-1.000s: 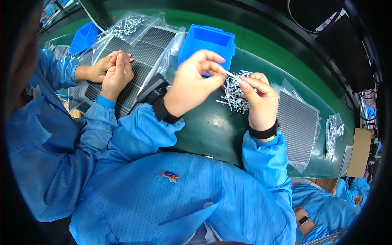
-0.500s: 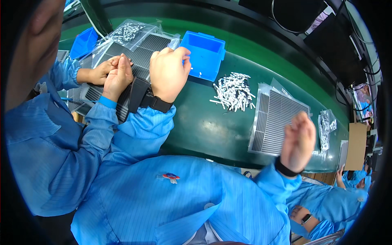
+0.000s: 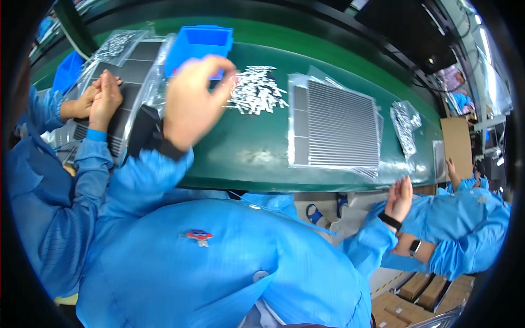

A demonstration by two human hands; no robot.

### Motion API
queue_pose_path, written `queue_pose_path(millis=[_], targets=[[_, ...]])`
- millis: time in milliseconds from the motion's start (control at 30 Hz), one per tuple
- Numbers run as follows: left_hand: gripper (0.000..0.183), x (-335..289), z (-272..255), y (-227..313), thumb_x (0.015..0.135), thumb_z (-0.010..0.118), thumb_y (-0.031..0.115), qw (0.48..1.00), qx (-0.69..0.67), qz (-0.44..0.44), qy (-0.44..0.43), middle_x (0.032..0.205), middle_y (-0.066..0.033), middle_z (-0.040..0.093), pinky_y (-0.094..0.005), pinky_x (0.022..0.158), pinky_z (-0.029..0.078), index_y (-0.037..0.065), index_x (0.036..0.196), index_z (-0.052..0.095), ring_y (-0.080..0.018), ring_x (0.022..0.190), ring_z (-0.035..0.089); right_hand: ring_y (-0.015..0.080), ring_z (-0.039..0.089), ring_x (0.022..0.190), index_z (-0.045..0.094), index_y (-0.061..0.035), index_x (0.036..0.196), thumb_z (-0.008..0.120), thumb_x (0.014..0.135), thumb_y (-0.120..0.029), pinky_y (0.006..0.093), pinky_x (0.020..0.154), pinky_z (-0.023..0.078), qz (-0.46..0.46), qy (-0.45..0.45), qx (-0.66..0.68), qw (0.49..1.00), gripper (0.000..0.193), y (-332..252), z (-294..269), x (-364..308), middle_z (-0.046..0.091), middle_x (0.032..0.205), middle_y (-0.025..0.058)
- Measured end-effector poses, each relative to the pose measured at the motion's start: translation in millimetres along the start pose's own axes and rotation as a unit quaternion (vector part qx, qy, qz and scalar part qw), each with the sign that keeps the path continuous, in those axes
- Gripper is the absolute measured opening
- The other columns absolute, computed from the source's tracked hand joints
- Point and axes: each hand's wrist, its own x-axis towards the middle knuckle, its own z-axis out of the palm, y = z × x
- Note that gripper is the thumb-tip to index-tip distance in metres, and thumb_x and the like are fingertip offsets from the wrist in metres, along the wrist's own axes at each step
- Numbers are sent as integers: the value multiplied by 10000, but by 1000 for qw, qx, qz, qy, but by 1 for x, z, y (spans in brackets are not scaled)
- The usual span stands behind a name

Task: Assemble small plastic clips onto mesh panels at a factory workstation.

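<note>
My left hand [image 3: 194, 104], blurred by motion, hovers at the left edge of a heap of small white strips [image 3: 260, 93]. Its thumb and forefinger curve toward the heap with a gap between them, and I make out nothing in it. A blue plastic bin [image 3: 202, 38] stands just beyond this hand, which hides its lower part. My right hand [image 3: 399, 201] is raised by the table's front edge at the right, fingers stretched out and holding nothing. Between the hands lies a stack of grey striped sheets [image 3: 342, 126] in clear plastic.
A co-worker's hands [image 3: 104, 101] meet over more grey sheets [image 3: 139, 68] at the left. Behind them lies a clear bag of small pieces [image 3: 115, 46]. Another clear bag [image 3: 403, 128] rests on the green table [image 3: 246, 153] at the right. Another person's arm [image 3: 418, 249] is close beside my right forearm.
My left hand has moved from over the blue bin to the white strips. My right hand has dropped from over the striped sheets to the table's front edge. The whole view has shifted.
</note>
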Motion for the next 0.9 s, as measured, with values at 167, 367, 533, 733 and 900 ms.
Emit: queue_pose_path(millis=[167, 367, 533, 733, 900], targets=[[945, -68, 55, 71, 849, 719, 383, 874, -275, -74, -393, 1493, -399, 252, -456, 1161, 290, -156, 1445, 221, -466, 1427, 280, 172, 555, 1181, 596, -70, 1327, 635, 972, -225, 337, 983, 404, 70, -127, -102, 984, 389, -11, 50, 55, 588, 1387, 8], [1065, -48, 102, 110, 773, 756, 397, 889, -213, -180, -364, 1510, -438, 143, -536, 1182, 202, -183, 1454, 178, -529, 1441, 151, 179, 587, 1135, 641, -105, 1231, 655, 956, -225, 450, 904, 473, 158, -174, -134, 963, 300, -9, 74, 101, 635, 1271, -13], [850, -18, 130, 85, 740, 781, 313, 825, -393, -244, -325, 1374, -380, 386, -413, 1084, 397, -146, 1336, 386, -458, 1335, 378, 224, 565, 1210, 632, -114, 1131, 662, 951, -221, 459, 894, 509, 202, -238, -80, 947, 212, -12, 74, 88, 599, 1343, 52], [859, 17, 141, 90, 800, 758, 161, 859, -346, -238, -292, 1292, -291, 520, -341, 939, 497, -181, 1411, 260, -309, 1112, 593, 246, 540, 1256, 618, -110, 1131, 652, 964, -258, 455, 903, 516, 222, -267, -37, 937, 226, -15, 58, 78, 570, 1392, 69], [564, 35, 161, 94, 873, 704, 134, 761, -457, -323, -329, 1302, -250, 528, -388, 949, 507, -101, 1303, 425, -330, 1165, 580, 239, 541, 1254, 614, -111, 1130, 645, 964, -246, 457, 916, 499, 220, -261, -42, 939, 216, -21, 62, 72, 573, 1388, 75]])
